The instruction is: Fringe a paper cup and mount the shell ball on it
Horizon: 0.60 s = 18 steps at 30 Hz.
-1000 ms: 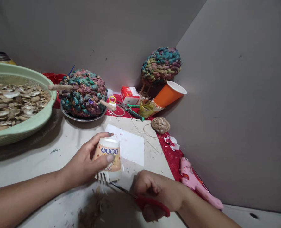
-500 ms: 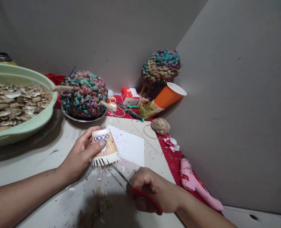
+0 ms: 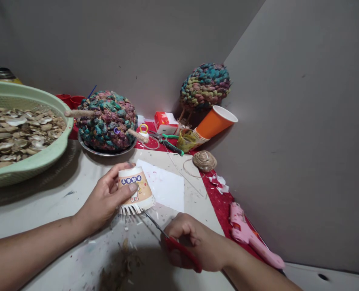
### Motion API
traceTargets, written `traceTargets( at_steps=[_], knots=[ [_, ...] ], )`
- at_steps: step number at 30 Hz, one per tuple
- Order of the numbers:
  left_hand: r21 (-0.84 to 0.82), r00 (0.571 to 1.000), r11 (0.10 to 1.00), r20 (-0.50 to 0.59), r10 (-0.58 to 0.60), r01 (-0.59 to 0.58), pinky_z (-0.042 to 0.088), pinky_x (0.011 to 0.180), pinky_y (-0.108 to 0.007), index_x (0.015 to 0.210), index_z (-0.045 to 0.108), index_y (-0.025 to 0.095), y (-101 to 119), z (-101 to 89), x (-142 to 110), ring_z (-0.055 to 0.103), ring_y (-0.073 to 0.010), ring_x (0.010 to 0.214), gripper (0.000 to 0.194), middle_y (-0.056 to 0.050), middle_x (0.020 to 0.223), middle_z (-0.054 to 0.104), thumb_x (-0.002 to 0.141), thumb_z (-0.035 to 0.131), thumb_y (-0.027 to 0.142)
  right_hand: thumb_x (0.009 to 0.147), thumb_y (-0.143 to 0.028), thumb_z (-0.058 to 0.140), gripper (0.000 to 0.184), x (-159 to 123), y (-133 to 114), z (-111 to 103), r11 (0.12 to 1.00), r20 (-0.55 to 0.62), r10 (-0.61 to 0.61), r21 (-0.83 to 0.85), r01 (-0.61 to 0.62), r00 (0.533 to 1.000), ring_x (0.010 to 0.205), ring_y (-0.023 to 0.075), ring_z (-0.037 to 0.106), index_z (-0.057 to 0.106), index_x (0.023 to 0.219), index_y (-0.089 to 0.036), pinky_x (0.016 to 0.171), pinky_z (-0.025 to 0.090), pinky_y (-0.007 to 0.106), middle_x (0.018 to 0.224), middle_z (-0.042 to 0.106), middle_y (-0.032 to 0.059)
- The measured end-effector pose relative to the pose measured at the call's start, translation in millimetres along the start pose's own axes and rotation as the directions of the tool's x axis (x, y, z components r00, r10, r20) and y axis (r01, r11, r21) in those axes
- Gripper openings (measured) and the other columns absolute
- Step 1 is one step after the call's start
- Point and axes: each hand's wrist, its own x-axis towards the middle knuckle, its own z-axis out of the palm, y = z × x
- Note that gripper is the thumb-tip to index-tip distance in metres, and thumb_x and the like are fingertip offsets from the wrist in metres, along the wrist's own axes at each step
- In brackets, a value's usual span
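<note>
My left hand [image 3: 108, 196] is closed around a paper cup [image 3: 143, 190], thumb across its printed side, which shows a cartoon rabbit. The cup's lower edge is cut into a fringe of narrow strips. In my right hand [image 3: 194, 244] are scissors with red handles [image 3: 184, 252], fingers through the loops. The scissor blades [image 3: 155, 222] point up and left, their tips at the fringed edge. Under and behind the cup lies a white sheet of paper [image 3: 167, 186] with faint pink marks.
A green basket [image 3: 46, 159] of peanut shells stands left. A colourful shell-covered ball [image 3: 106, 121] rests in a metal dish, another [image 3: 206, 85] behind. Pliers [image 3: 173, 147], a twine ball [image 3: 205, 161], orange paper cups [image 3: 214, 123] and a pink glue gun [image 3: 252, 238] line the back and right.
The cup has shifted slightly right and down in my left hand. The scissor handles have moved a little left, with the blade tips staying at the fringe.
</note>
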Motion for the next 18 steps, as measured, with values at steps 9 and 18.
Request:
traceTargets(
  at_steps=[9,18],
  knots=[
    [0.006,1.0,1.0,0.004,0.027,-0.027,0.056,0.076,-0.024,0.119,0.059,0.024,1.2,0.6,-1.7,0.069,-0.014,0.085,0.045,0.001,0.098,0.073,0.081,0.08,0.034,0.072,-0.026,0.073,0.033,-0.9,-2.1,-0.9,0.998,0.007,0.027,0.064,-0.027,1.0,0.044,0.0031,0.034,0.051,0.053,-0.012,0.041,0.024,0.015,0.046,0.042,-0.0055],
    [0.105,0.997,0.993,0.042,0.057,-0.062,0.055,0.081,-0.027,0.122,0.054,0.024,-0.2,2.1,-3.3,0.065,-0.0163,0.092,0.049,-0.002,0.102,0.07,0.081,0.08,0.036,0.063,-0.061,0.083,0.056,0.1,3.9,-3.1,0.941,0.113,0.101,0.312,-0.132,0.988,0.036,0.0044,0.041,0.061,0.056,-0.01,0.037,0.031,0.015,0.044,0.051,-0.002]
  ],
)
